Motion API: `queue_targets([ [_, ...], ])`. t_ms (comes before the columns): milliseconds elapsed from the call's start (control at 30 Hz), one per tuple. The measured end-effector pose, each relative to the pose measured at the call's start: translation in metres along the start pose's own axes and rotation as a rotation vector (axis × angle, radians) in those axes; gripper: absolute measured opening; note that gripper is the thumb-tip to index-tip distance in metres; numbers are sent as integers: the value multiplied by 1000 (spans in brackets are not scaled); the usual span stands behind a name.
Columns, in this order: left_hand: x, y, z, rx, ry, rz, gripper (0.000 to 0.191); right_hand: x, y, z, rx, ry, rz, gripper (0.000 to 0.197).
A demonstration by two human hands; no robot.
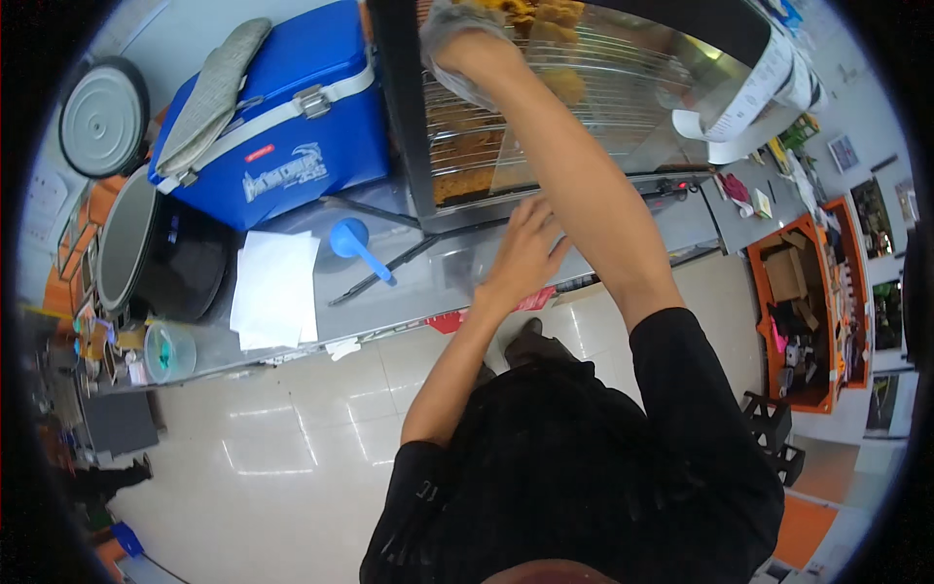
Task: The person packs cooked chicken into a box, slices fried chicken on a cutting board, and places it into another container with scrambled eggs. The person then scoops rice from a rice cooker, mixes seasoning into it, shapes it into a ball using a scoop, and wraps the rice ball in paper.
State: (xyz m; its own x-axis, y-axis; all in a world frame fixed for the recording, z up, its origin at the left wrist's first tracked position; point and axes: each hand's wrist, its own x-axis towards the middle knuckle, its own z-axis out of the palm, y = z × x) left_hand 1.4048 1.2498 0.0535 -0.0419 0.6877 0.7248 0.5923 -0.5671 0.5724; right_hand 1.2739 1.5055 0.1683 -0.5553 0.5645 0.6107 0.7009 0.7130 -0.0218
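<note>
My right hand (467, 52), in a clear plastic glove or bag, reaches into a glass-sided food display case (460, 217) at the top. Its fingers are near the upper frame edge, and whether they hold anything cannot be told. Fried food (558, 16) lies on a wire rack (467, 135) beside and beyond that hand. My bare left hand (527, 252) rests at the case's lower front edge, fingers apart and partly behind my right forearm; it holds nothing visible.
Left of the case stand a blue cooler box (292, 160) with a grey cloth mitt (215, 98) on it, and a black pot (182, 255). White paper sheets (273, 292) and a blue scoop (350, 239) lie on the metal counter (430, 281). Receipt paper (751, 102) hangs at the right.
</note>
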Motion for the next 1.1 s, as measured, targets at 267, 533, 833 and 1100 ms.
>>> queue_targets([
  [267, 37, -26, 14, -305, -254, -251, 38, -44, -37, -82, -4, -158, -292, 25],
  [533, 47, -76, 93, 599, -65, -52, 76, -140, -44, -122, 505, 391, 90, 25],
  [833, 31, -161, 96, 1033, 203, -147, 84, -301, 106, -196, 1132, 142, 197, 22],
  [1100, 31, -60, 111, 1138, 310, -468, 83, -485, 545, -223, 1182, -496, 931, 47],
])
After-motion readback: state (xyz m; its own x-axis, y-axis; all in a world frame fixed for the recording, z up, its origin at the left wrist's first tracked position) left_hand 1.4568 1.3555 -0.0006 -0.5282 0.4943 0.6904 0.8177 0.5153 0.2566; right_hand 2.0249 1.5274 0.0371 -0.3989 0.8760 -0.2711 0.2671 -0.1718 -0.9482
